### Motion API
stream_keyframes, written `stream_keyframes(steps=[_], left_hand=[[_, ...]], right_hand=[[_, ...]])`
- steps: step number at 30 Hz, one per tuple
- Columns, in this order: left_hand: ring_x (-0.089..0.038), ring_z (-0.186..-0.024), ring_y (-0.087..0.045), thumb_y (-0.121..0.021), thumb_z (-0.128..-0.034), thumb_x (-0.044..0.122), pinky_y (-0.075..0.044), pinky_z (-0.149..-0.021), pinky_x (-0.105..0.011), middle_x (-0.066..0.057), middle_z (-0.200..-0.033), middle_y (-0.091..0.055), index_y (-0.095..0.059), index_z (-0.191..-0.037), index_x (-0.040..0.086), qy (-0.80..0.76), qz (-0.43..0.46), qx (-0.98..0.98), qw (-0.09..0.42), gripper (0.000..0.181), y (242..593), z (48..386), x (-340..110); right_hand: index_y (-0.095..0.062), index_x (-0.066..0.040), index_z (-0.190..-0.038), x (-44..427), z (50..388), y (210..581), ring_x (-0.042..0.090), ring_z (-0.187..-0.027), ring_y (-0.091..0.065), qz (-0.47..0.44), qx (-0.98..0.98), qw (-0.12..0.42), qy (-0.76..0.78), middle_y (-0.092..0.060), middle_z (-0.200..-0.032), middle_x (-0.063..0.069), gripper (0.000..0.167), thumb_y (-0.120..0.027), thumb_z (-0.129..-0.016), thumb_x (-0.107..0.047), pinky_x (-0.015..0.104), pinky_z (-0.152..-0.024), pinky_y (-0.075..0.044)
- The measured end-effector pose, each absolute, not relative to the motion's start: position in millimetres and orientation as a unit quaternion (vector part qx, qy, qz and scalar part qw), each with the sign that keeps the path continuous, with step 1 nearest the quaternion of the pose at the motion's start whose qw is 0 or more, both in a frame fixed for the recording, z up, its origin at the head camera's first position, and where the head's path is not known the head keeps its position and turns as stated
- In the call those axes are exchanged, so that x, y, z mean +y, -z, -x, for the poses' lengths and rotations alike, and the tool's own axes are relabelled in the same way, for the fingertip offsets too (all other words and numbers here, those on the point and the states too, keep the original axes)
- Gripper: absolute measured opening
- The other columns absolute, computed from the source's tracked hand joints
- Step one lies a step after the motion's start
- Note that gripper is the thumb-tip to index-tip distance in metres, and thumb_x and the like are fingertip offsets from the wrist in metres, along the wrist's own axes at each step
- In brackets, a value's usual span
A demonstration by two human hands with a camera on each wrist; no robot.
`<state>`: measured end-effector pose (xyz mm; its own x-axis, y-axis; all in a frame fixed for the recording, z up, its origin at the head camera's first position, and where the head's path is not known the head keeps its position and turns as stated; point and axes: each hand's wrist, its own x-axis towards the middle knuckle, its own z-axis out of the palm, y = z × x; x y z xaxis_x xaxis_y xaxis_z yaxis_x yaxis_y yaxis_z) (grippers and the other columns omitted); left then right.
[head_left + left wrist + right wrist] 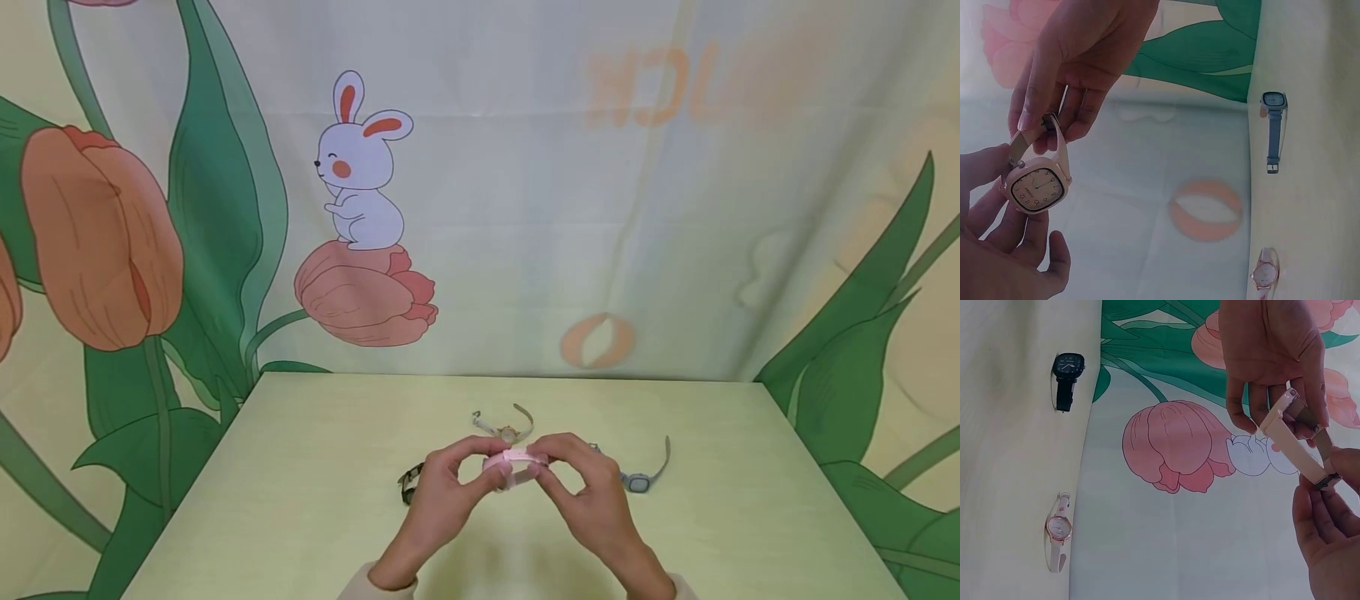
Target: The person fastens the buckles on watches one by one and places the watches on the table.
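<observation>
A pink watch point(516, 456) is held above the table between both hands, its strap forming a loop. My left hand point(444, 500) pinches the end with the square case; in the left wrist view the watch's dial point(1036, 189) faces the camera. With thumb and fingertips, my right hand point(600, 504) grips the strap at the dark buckle end, and the pale strap point(1296, 449) slants between the hands in the right wrist view. Fingers partly cover the buckle.
On the table point(315, 433) lie a black watch point(409, 483) to the left, a white-strapped watch point(508, 433) behind the hands and a blue-grey watch point(639, 482) to the right. A printed curtain point(487, 208) hangs behind the table's back edge.
</observation>
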<state>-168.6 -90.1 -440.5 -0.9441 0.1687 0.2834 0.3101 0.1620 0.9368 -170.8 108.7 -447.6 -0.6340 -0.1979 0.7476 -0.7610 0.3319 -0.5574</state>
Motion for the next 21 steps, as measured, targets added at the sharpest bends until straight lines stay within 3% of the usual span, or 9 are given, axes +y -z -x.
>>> stream_keyframes(steps=[6, 11, 21], left_hand=[[-0.013, -0.107, -0.064, -0.075, -0.0874, 0.026, -0.044, -0.102, -0.041, 0.005, -0.102, -0.073, -0.074, -0.108, 0.02, 0.622, 0.171, -0.762, 0.049, 0.021, 440.9, 168.0, -91.5], [-0.011, -0.104, -0.065, -0.074, -0.0883, 0.028, -0.054, -0.087, -0.027, 0.002, -0.105, -0.073, -0.075, -0.109, 0.021, 0.625, 0.19, -0.756, 0.039, 0.022, 441.9, 167.7, -92.5], [-0.01, -0.102, -0.065, -0.074, -0.0879, 0.03, -0.052, -0.086, -0.025, 0.005, -0.106, -0.074, -0.076, -0.108, 0.021, 0.62, 0.201, -0.756, 0.047, 0.022, 440.7, 168.5, -91.7]], right_hand=[[-0.074, -0.014, -0.1, 109.0, 171.6, 448.0, 0.014, -0.092, -0.069, -0.322, -0.755, 0.298, -0.488, -0.072, -0.098, 0.004, 0.024, -0.074, -0.082, 0.003, 0.014, -0.087, -0.051], [-0.074, -0.012, -0.101, 110.1, 170.6, 447.1, 0.015, -0.09, -0.069, -0.324, -0.756, 0.287, -0.491, -0.071, -0.099, 0.005, 0.023, -0.074, -0.083, 0.003, 0.013, -0.085, -0.052], [-0.075, -0.011, -0.101, 112.2, 171.6, 446.6, 0.015, -0.091, -0.068, -0.332, -0.753, 0.278, -0.495, -0.071, -0.099, 0.006, 0.024, -0.074, -0.081, 0.004, 0.013, -0.085, -0.051]])
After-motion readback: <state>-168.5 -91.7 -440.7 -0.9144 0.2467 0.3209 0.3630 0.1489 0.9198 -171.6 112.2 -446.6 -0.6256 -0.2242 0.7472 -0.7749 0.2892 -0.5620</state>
